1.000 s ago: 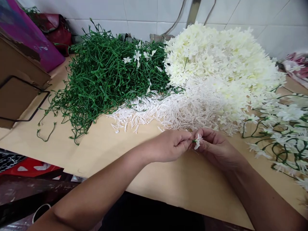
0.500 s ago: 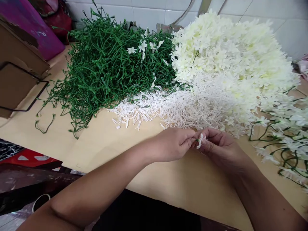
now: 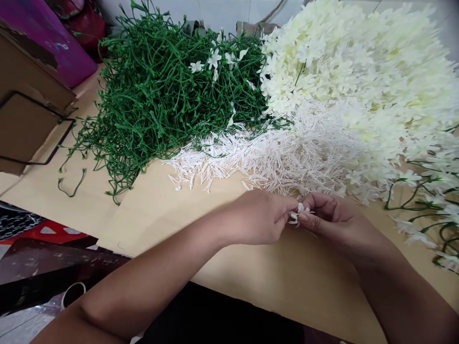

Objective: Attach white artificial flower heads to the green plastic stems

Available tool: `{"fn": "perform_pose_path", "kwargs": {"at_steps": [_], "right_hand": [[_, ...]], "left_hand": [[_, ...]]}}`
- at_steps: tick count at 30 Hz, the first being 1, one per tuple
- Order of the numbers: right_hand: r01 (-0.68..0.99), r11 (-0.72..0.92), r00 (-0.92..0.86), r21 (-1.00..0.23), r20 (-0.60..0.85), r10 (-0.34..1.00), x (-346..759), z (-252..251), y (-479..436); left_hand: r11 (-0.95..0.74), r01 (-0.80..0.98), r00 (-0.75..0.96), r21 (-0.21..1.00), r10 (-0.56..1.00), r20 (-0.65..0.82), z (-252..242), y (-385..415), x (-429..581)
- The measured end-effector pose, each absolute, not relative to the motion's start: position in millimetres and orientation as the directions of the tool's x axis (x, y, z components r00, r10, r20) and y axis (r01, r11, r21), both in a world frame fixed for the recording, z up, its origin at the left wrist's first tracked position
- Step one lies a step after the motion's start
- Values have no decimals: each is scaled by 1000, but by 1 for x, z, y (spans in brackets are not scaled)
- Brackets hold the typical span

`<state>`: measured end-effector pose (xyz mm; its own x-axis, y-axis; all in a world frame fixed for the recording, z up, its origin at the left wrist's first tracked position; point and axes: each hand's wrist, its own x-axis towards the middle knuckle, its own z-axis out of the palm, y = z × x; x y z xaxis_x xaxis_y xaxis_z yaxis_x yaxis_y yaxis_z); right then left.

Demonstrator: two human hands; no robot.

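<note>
My left hand (image 3: 260, 217) and my right hand (image 3: 332, 220) meet over the tan table (image 3: 161, 215), both pinched on one small white artificial flower (image 3: 297, 213) held between their fingertips. Just beyond them lies a spread of thin white plastic stamens (image 3: 272, 157). A heap of green plastic stems (image 3: 161, 95) rises at the back left. A large mound of cream-white flower heads (image 3: 358, 76) fills the back right.
Finished stems with white flowers (image 3: 426, 200) lie at the right edge. A brown cardboard box (image 3: 25, 119) with a black wire frame stands at the left, a purple object (image 3: 43, 43) behind it. The table's front edge runs below my forearms.
The view has shifted forward and slightly down, so the piles sit higher and closer. My hands stay together on the flower, with the fingers turning it slightly.
</note>
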<state>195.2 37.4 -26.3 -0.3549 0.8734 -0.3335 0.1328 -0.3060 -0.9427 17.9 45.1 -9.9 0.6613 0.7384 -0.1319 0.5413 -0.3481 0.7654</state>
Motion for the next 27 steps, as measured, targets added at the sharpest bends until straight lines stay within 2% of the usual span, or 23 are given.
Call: {"fn": "perform_pose_path", "kwargs": {"at_steps": [4,12,19,24,27], "right_hand": [[67,-325,-362,-943,-327,873,194,-28,38],[-131,-416,-436,-900,-324,840,199,-26,36],[-177,-457,-397,-872,-361,844,198,-27,34],[-193,-454,-383,-870,-359,851,196,-26,35],[-188,-457,-416,-869,-351,839,197,-25,36]], "left_hand": [[-322,548,655,772,739,-156,-13,46,18],[-160,282,695,946,713,-87,-18,52,19],[-219,354,609,909,792,-47,-21,52,18],[-208,307,622,929,782,-31,-23,50,18],[-158,215,650,964,759,-20,-23,50,19]]}}
